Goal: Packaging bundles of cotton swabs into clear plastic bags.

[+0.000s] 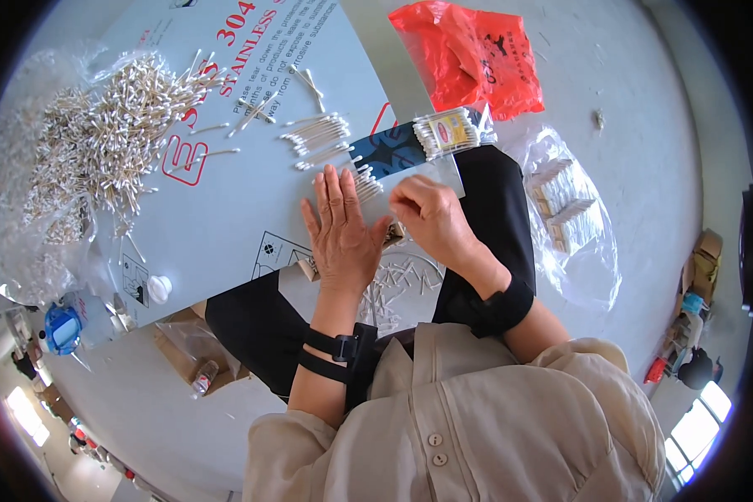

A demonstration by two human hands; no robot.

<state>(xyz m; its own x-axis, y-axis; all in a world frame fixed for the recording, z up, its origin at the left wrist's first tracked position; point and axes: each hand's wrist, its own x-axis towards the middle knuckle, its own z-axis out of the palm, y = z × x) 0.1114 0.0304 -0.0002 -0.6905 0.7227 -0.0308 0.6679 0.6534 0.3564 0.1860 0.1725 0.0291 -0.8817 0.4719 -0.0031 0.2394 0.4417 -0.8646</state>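
Note:
My left hand (340, 222) lies flat near the table's edge, fingers stretched out. Its fingertips are beside a short row of cotton swabs (366, 186), and the palm hides what is beneath. Close on its right, my right hand (433, 215) is curled with bent fingers; whatever it may hold is hidden. A clear plastic piece (448, 173) shows just beyond the right knuckles. Farther off, a packed bundle of cotton swabs (446, 132) with a yellow label rests by a dark blue patterned sheet (385, 153). More swabs lie in a loose row (316, 134) beyond my left hand.
A big heap of cotton swabs (109, 134) in clear plastic covers the table's (226, 201) left side. A red plastic bag (468, 58) lies at the far right. On the right, a clear bag (590, 243) holds packed bundles. Fallen swabs (402, 280) lie below my hands.

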